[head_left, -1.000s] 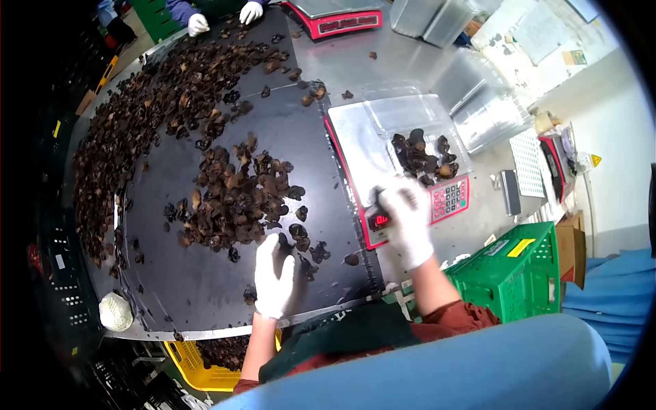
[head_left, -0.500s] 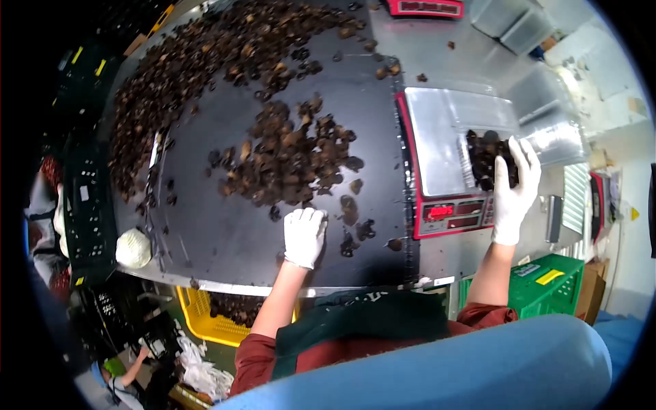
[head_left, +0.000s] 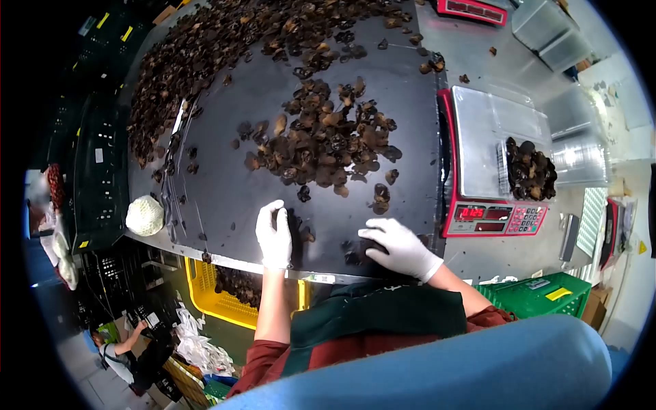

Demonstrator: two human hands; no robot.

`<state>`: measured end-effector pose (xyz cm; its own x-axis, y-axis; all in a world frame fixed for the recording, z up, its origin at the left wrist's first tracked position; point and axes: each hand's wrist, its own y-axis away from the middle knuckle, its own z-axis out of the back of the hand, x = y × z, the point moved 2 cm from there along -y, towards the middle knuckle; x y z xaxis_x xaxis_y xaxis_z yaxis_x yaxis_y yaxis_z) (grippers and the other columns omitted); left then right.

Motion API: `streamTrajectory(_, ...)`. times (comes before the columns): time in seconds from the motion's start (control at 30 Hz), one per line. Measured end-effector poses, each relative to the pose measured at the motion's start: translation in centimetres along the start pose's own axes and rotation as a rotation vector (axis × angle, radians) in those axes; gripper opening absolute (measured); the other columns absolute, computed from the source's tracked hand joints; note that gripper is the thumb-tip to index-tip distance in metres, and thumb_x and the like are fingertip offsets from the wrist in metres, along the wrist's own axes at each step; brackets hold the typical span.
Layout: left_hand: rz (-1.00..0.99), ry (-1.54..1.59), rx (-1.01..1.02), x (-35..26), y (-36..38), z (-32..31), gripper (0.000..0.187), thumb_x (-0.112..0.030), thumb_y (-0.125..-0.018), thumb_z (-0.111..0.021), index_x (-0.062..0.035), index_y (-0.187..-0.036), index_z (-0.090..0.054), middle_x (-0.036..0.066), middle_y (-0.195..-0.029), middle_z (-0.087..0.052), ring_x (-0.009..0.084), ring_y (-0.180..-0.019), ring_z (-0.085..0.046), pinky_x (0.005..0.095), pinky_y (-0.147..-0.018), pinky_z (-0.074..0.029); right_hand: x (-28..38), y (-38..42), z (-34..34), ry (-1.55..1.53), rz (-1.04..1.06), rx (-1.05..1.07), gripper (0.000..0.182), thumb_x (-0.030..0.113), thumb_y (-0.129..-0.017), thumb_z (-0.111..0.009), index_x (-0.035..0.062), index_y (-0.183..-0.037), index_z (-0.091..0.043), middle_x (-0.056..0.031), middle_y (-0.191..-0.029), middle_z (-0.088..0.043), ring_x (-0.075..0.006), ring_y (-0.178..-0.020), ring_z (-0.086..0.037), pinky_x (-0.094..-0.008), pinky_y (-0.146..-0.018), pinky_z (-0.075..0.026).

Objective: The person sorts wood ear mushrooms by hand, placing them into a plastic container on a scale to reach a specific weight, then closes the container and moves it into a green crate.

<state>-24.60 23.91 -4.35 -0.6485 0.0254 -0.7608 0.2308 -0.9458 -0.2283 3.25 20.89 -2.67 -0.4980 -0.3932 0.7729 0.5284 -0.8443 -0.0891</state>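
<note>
While both gloved hands worked low over the mat (head_left: 225, 212), dark fungus pieces (head_left: 352, 253) lay just beside the right hand (head_left: 402, 250), whose thumb and fingers were parted in a wide curve. The left hand (head_left: 275, 236) pointed away from the body, its fingers a narrow gap apart, near one brownish piece (head_left: 307, 235); whether either hand gripped anything, I couldn't tell. To my eye, gathering such limp, ruffled bits well called for low, flat fingertips and a light, sideways sweep rather than a hard pinch that might tear them. The main heap (head_left: 328, 147) sat beyond the hands, its long axis running roughly left to right; the pieces in it pointed every way. More fungus (head_left: 529, 171) filled a tub on the scale (head_left: 465, 227), right of the mat.
</note>
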Motion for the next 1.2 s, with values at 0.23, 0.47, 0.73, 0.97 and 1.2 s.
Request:
streamTrajectory(0.23,0.859,1.469,0.037,-0.1,-1.3,-0.7,0.017,-0.024,-0.094,-0.059,-0.0072,-0.097,-0.061,0.012,-0.098,-0.064,0.0265,-0.088,-0.062,0.0416,-0.081,-0.054,-3.7,-4.2,0.5,0.467,-0.207,-0.396,0.041,0.025,-0.081,-0.064,0.0091,-0.119,-0.057,-0.0204,-0.127,-0.05,-0.0399,-0.119,-0.044,-0.0497,-0.102,-0.033)
streamTrajectory(0.47,0.148,0.306,0.309,-2.4,-3.7,-4.2,0.033,-0.007,-0.091,-0.055,-0.0061,-0.123,-0.058,0.008,-0.091,-0.06,0.0188,-0.078,-0.058,0.0289,-0.068,-0.048,0.7,-4.7,-3.0,0.148,0.19,-0.135,0.027,0.022,-0.077,-0.064,0.013,-0.103,-0.065,-0.0112,-0.117,-0.057,-0.0352,-0.12,-0.046,-0.0494,-0.105,-0.032)
streamTrajectory(0.73,-0.253,-0.428,0.476,-3.4,-4.0,-5.4,0.034,-0.018,-0.081,-0.063,-0.0178,-0.115,-0.06,0.014,-0.113,-0.049,0.0322,-0.096,-0.058,0.0399,-0.078,-0.051,-3.6,-10.3,-1.9,0.456,0.011,-0.243,0.053,0.032,-0.079,-0.065,0.0136,-0.127,-0.055,-0.0211,-0.14,-0.041,-0.0476,-0.131,-0.03,-0.0613,-0.107,-0.024)
streamTrajectory(0.97,-0.254,-0.319,0.479,-0.8,-0.2,0.4,0.011,-0.008,-0.08,-0.059,-0.0117,-0.088,-0.066,0.015,-0.112,-0.055,0.0334,-0.095,-0.059,0.0389,-0.08,-0.051,-1.6,-3.4,-1.4,0.208,0.305,0.0,0.027,0.022,-0.075,-0.071,0.0133,-0.099,-0.065,-0.009,-0.115,-0.057,-0.0336,-0.114,-0.049,-0.05,-0.1,-0.037)
streamTrajectory(1.2,-0.08,-0.133,0.281,-1.2,-0.1,1.8,0.016,-0.006,-0.084,-0.061,-0.0097,-0.097,-0.067,0.012,-0.11,-0.059,0.0309,-0.099,-0.061,0.0344,-0.086,-0.05,-2.5,-2.8,1.4,0.122,0.048,-0.2,0.017,0.01,-0.078,-0.068,0.0092,-0.095,-0.068,-0.0086,-0.099,-0.065,-0.0288,-0.096,-0.059,-0.0389,-0.086,-0.047)
